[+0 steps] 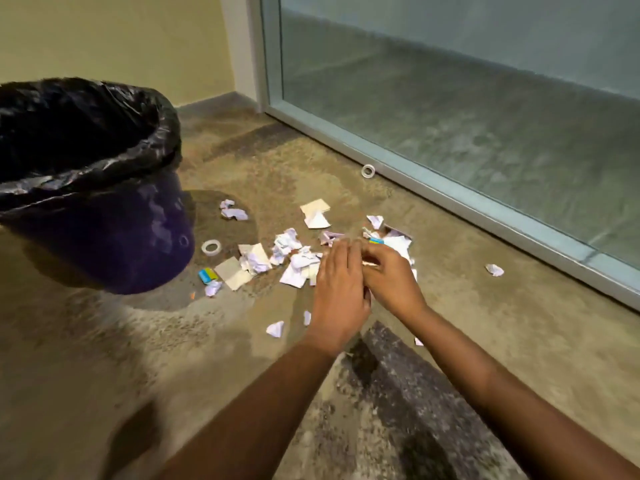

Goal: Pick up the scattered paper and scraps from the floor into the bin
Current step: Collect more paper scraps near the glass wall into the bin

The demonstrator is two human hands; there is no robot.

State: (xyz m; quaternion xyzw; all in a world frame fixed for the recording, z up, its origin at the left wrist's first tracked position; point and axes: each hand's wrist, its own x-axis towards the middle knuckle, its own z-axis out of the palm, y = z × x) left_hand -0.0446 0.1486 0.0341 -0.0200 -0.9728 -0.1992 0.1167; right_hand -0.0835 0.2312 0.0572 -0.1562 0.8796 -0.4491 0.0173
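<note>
Left hand [341, 282] flat over paper scraps [294, 268] on floor [138, 358], right hand [388, 275] curled, seemingly pinching one, bin [121, 237] nearby

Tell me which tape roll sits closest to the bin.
The tape roll right beside the purple bin, left of the paper pile. The other roll lies farther off, against the glass door's metal frame.

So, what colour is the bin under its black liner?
The bin is dark purple; head view.

Cannot see scraps [298, 268] under the left hand [341, 289], nor anything inside the right hand [391, 275]. Crops the bin [121, 237] at left.
</note>
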